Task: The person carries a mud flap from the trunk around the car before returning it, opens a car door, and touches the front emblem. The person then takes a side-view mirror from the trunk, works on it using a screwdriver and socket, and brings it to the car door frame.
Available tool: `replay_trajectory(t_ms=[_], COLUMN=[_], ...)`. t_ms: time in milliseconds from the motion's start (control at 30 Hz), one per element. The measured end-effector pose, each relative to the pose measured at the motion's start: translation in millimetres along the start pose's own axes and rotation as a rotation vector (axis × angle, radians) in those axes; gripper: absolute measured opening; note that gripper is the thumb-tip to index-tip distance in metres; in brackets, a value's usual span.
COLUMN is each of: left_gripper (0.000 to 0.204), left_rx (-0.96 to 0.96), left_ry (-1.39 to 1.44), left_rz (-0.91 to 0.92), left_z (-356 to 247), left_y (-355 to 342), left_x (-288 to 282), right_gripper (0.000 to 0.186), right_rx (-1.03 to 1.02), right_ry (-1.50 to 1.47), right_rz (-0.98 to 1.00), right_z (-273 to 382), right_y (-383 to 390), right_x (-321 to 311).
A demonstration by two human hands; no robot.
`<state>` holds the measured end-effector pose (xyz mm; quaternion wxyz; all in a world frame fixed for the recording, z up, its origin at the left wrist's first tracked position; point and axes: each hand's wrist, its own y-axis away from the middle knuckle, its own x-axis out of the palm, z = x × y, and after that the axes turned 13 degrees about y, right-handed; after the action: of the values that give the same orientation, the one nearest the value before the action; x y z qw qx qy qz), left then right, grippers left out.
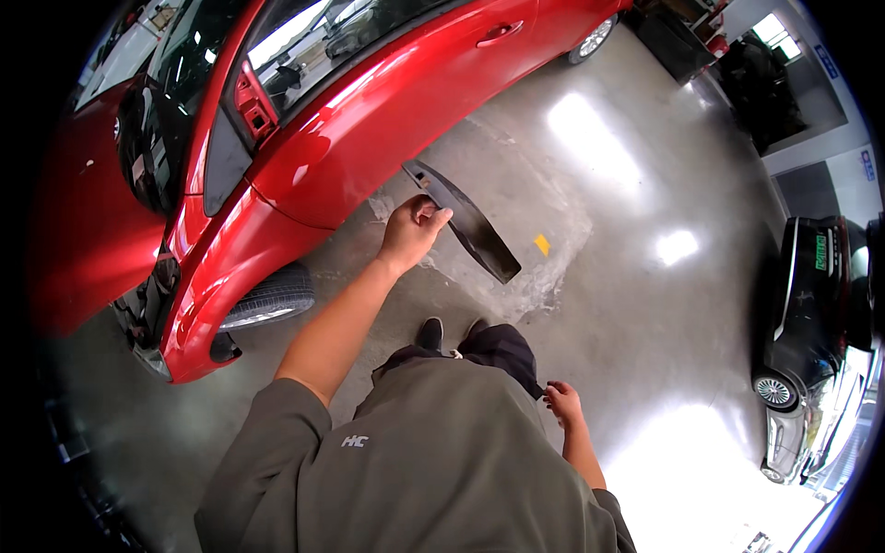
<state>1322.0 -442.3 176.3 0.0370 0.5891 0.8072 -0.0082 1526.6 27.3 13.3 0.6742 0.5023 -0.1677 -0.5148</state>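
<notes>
My left hand is closed on a long, dark plastic trim piece, held over the floor beside the red car. The piece slants from upper left to lower right, with a small fitting near its upper end. Low at my right side, my right hand has curled fingers beside my dark trouser leg; what is in them, if anything, is too small to make out. An exposed bracket shows at the front corner of the car's side window.
The red car's front tyre is at my left. A black car with a silver car behind it stands at right. A yellow patch lies on the concrete floor. Dark clutter sits along the back wall.
</notes>
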Motion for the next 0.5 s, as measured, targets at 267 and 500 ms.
replay_trajectory(t_ms=[267,500], left_gripper=[0.029,0.032], left_rx=[0.095,0.078], left_ry=[-0.137,-0.011], left_rz=[0.159,0.192], left_z=[-10.0,-30.0], left_y=[-140.5,-258.6], left_x=[72.7,193.1], right_gripper=[0.03,0.03], right_rx=[0.113,0.261], right_ry=[0.022,0.021], right_rz=[0.067,0.057], right_z=[75.4,125.9], right_y=[-95.6,-208.6], right_x=[-75.7,-217.4])
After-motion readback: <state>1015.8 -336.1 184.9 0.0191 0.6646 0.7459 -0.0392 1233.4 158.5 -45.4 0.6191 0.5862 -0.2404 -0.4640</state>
